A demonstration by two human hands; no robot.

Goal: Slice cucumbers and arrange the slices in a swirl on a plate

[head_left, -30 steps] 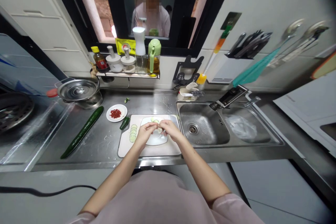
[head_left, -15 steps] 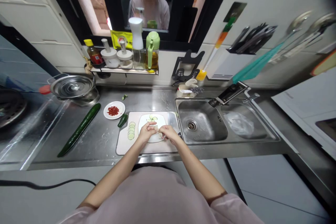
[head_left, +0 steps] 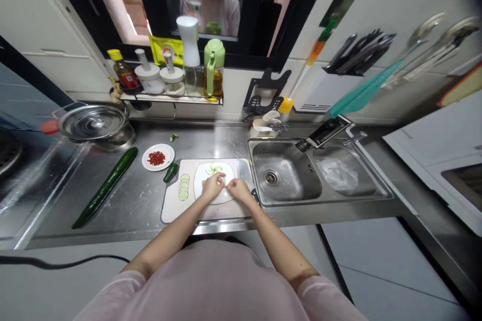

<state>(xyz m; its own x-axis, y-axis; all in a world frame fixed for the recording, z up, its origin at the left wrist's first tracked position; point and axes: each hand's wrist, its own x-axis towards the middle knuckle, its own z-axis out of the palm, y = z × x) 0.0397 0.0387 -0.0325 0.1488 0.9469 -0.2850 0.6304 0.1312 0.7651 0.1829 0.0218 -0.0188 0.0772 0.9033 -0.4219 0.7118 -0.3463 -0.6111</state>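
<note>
Left hand (head_left: 213, 187) has curled inward; pale piece (head_left: 225, 180) pinched between it and right hand (head_left: 239, 189), over plate (head_left: 199, 179).

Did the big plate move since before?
No. The big plate is in the same spot, just left of the sink.

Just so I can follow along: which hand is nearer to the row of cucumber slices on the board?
Left. The left hand is over the white plate, right of the cucumber slices; the right hand is farther right, past the left hand.
</note>
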